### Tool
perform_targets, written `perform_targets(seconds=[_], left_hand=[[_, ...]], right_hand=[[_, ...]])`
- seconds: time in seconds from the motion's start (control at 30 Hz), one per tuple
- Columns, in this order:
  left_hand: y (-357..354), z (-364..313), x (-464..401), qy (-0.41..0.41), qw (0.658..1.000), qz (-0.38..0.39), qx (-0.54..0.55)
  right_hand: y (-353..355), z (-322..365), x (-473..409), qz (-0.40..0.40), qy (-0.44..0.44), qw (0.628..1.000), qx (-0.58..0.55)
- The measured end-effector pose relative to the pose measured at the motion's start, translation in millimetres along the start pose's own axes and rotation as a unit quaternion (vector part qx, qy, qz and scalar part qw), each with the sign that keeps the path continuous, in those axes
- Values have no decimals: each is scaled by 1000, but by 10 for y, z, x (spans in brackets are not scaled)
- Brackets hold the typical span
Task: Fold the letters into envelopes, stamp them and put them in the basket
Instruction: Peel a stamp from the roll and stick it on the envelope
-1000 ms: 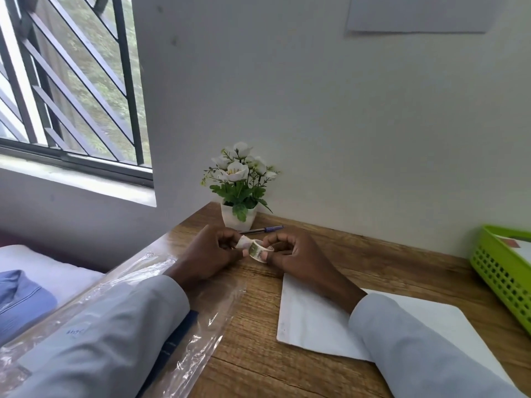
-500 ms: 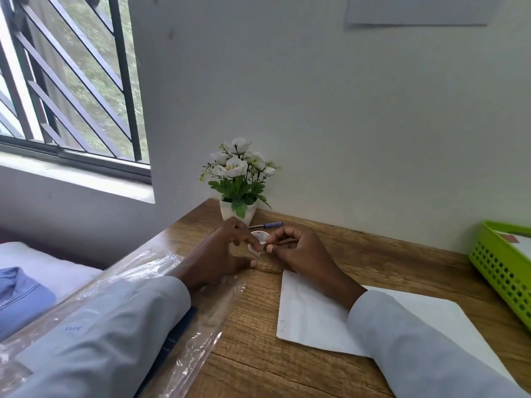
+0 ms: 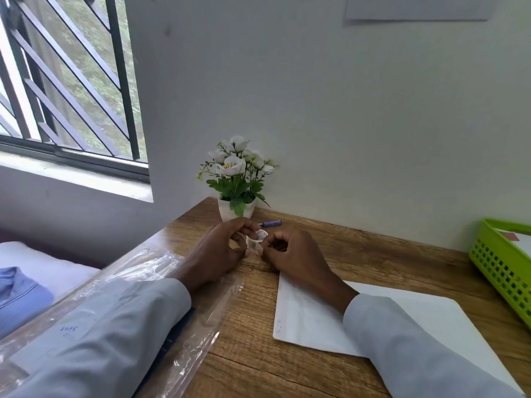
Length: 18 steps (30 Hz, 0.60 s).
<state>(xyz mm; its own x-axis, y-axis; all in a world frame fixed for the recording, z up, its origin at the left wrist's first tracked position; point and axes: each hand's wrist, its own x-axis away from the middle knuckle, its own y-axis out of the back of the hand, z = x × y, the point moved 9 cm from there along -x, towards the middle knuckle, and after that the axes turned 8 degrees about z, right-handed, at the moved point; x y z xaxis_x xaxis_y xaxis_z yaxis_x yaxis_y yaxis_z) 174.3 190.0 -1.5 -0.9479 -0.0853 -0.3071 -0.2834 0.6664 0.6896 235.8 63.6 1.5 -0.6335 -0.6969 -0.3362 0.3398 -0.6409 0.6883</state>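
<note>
Fingers [image 3: 253,235] above wooden desk [image 3: 373,254]

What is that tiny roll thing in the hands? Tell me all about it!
The small roll looks like a white strip of stamps wound into a little ring, its hollow middle showing on top, with faint print on its side. The left hand and right hand both pinch it just above the wooden desk.

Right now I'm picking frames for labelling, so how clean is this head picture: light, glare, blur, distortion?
Head view: soft daylight from the window, shadows faint; glare streaks on the plastic sleeve; wide-angle bending leans the window bars; the small stamp roll pinched between left hand and right hand is too soft to read; green basket is cut by the right edge.
</note>
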Motion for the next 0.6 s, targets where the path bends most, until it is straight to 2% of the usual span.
perform_targets(seconds=[0.2, 0.43, 0.53, 0.6], left_hand=[[32, 59, 1, 1, 999, -18, -44], [3, 32, -52, -38, 995, 9, -90], [-54, 7, -55, -50, 995, 32, -85], [-58, 5, -55, -49, 997, 36, -46]], right_hand=[[-14, -87, -25, 13, -39, 999, -34], [21, -287, -15, 30, -109, 973, -199], [24, -311, 2, 33, -118, 961, -247], [26, -322, 7, 32, -120, 957, -263]])
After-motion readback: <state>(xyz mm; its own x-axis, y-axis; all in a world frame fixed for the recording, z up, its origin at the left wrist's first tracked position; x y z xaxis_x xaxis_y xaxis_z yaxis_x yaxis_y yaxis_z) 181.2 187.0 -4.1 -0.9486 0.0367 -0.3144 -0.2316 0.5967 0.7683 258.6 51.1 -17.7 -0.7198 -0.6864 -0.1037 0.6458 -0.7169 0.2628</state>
